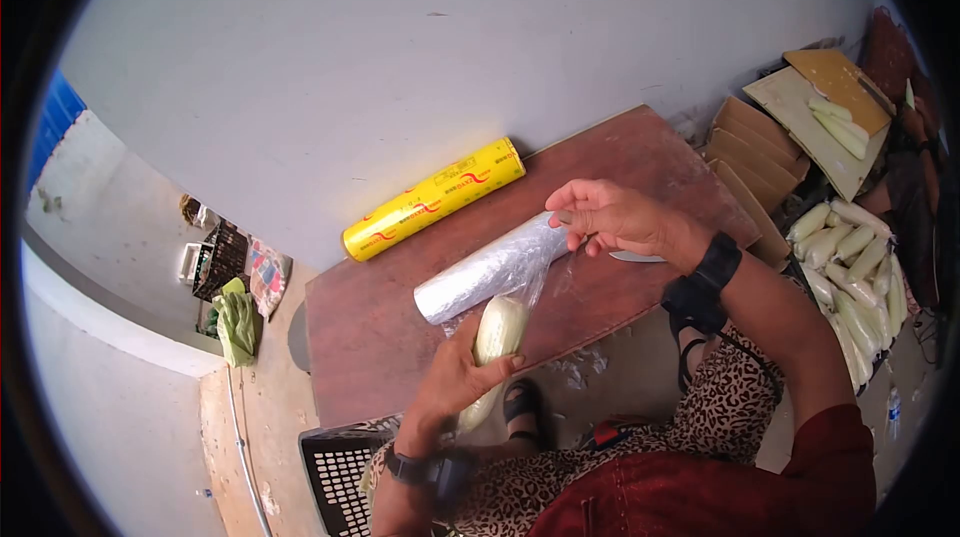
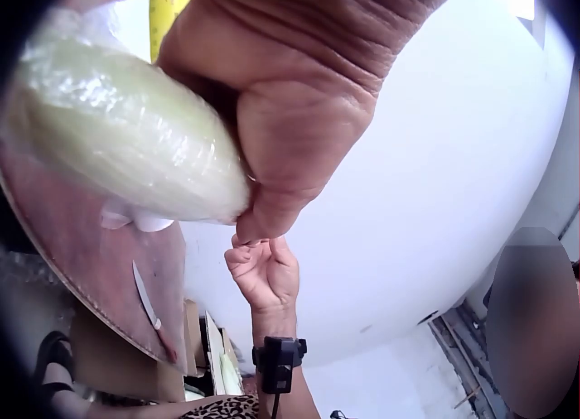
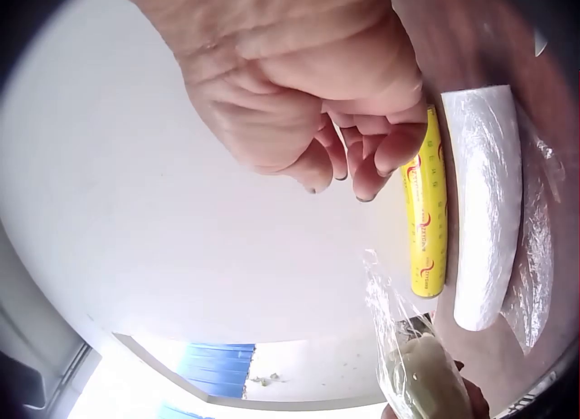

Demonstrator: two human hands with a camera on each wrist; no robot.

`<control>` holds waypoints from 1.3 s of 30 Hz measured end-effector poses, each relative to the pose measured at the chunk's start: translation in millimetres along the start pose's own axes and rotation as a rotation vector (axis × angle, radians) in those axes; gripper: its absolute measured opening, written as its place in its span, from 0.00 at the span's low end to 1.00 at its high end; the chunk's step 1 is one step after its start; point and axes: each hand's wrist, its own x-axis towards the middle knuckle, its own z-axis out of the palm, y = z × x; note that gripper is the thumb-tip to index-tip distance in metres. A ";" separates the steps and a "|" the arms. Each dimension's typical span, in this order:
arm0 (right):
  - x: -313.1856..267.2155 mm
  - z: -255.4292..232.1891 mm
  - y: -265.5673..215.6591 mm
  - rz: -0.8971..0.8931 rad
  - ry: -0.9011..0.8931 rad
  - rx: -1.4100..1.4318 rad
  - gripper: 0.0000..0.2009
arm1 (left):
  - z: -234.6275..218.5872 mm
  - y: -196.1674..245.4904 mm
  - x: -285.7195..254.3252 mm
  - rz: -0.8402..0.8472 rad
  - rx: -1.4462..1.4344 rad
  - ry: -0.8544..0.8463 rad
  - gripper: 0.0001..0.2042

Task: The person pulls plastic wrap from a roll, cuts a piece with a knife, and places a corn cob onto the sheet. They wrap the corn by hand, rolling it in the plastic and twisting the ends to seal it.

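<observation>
The left hand point(image 1: 455, 377) is wrapped around a pale ear of corn point(image 1: 497, 334), gripping it near the bottom. The corn stands almost upright, just in front of the near edge of the brown tabletop point(image 1: 620, 162). Thin clear film clings to the corn and stretches up to a roll of cling film point(image 1: 490, 269) that lies on the tabletop right behind it.

The right hand point(image 1: 615, 219) rests on the far end of that roll, fingers bent over it. I cannot tell if it squeezes the roll or only touches it. A knife point(image 1: 637, 257) lies flat on the tabletop just under that hand.

Behind the roll lies a long yellow box of cling film point(image 1: 435, 198), next to the grey wall. On the floor to the right sits a heap of more pale corn point(image 1: 850, 277), with flat pieces of cardboard point(image 1: 760, 152) beside it. A black plastic basket point(image 1: 340, 467) stands on the floor near the person's left arm.
</observation>
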 end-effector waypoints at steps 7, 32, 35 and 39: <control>-3.7 30.4 3.1 0.014 -0.162 -0.198 0.32 | 1.7 -3.2 2.9 0.008 0.017 -0.078 0.33; -7.7 33.5 -26.1 -0.243 -0.250 -0.663 0.35 | -9.7 -4.9 -2.2 -0.085 -0.421 -0.218 0.28; 3.5 33.5 -12.9 -0.284 -0.370 -0.485 0.36 | -10.4 0.0 -3.4 -0.132 -0.531 -0.276 0.29; 0.5 30.7 -20.8 0.013 -0.232 -0.491 0.36 | -9.2 -3.8 -4.8 -0.168 -0.539 -0.290 0.28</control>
